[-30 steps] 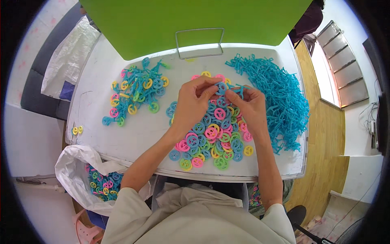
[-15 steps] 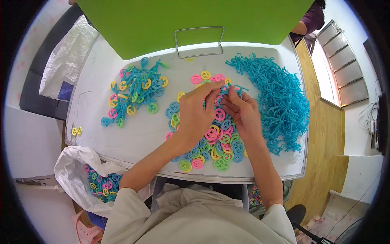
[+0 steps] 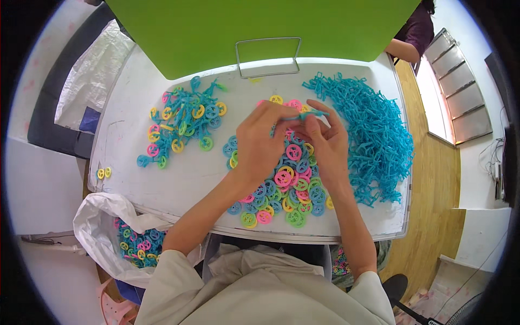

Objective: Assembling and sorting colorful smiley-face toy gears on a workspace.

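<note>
My left hand (image 3: 261,138) and my right hand (image 3: 329,145) meet over the middle of the table, fingertips closed around a small teal plastic piece (image 3: 305,115). My fingers hide much of it, and whether a wheel is joined to it I cannot tell. Beneath them spreads a pile of small spoked plastic wheels (image 3: 283,177) in pink, yellow, green and blue. Right of my right hand lies a large heap of teal plastic pieces (image 3: 376,143). At the left of the table is a looser pile of teal pieces with wheels on them (image 3: 187,116).
Two yellow wheels (image 3: 104,173) lie by the table's left edge. A white sack (image 3: 100,214) of teal pieces and coloured wheels stands at the lower left. Across the far side rises a green panel (image 3: 206,38) with a wire handle (image 3: 268,39). Another person's arm (image 3: 403,50) shows beyond it.
My hands stay together, but the fingers have shifted around the teal piece and my right forefinger is raised higher. The other person's arm shows more at the upper right.
</note>
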`<state>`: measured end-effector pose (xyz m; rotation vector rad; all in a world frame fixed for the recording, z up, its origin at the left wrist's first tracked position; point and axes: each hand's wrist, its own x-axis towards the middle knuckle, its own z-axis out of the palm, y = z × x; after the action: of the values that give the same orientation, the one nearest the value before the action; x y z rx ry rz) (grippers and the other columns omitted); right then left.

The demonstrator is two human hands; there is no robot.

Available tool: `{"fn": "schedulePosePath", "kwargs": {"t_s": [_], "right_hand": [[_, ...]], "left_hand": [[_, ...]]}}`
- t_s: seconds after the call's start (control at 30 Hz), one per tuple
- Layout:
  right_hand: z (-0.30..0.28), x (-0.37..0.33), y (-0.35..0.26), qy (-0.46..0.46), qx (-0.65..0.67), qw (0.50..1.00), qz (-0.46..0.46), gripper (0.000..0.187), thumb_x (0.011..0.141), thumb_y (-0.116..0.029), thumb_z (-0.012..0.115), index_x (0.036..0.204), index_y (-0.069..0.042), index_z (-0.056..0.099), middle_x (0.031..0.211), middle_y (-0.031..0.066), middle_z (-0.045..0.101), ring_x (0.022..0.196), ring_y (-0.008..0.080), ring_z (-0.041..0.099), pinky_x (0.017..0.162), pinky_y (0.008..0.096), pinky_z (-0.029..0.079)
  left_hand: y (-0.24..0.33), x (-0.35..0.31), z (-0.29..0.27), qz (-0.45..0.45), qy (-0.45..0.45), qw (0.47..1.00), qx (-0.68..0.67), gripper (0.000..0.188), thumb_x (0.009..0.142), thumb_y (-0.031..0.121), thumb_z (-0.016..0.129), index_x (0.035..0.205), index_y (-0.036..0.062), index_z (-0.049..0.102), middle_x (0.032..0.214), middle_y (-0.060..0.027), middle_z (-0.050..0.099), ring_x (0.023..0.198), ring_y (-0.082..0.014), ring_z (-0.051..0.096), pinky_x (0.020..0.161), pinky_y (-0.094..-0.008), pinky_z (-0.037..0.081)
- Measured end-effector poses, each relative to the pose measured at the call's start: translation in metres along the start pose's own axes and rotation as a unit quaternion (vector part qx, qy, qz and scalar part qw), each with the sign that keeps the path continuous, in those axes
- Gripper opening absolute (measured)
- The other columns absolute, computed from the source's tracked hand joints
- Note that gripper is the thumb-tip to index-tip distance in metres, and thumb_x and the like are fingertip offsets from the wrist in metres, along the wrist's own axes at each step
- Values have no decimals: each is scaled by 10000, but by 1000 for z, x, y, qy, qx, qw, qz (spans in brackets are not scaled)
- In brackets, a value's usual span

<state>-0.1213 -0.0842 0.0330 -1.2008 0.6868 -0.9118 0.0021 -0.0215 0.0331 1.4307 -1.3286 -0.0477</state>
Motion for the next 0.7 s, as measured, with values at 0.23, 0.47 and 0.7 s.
{"fn": "schedulePosePath", "kwargs": {"t_s": [0.23, 0.47, 0.7], "right_hand": [[-15, 10, -9, 121, 186, 975, -15, 294, 955, -193, 552, 1204, -37, 529, 838, 8, 585, 880, 95, 582, 770, 221, 473], [-35, 11, -13, -2, 0, 999, 36, 256, 977, -211, 516, 1114, -8, 590, 685, -44, 443, 711, 59, 460, 647, 216, 394], [-23, 7, -16, -33, -143, 989, 15, 221, 907, -148, 610, 1042, 24, 643, 774, 12, 604, 732, 57, 547, 663, 198, 440]], "left_hand": [[-1, 17, -14, -143, -30, 984, -105, 223, 734, -1, 681, 949, 52, 665, 906, -119, 637, 819, -301, 614, 719, -372, 504], [-41, 2, -12, -74, -157, 964, 200, 223, 748, 126, 725, 956, 68, 671, 875, -85, 600, 878, -259, 555, 736, -352, 460], [-25, 22, -21, -303, -142, 920, -204, 234, 875, 157, 653, 1058, 15, 615, 946, -40, 638, 856, -92, 596, 667, -226, 473]]}}
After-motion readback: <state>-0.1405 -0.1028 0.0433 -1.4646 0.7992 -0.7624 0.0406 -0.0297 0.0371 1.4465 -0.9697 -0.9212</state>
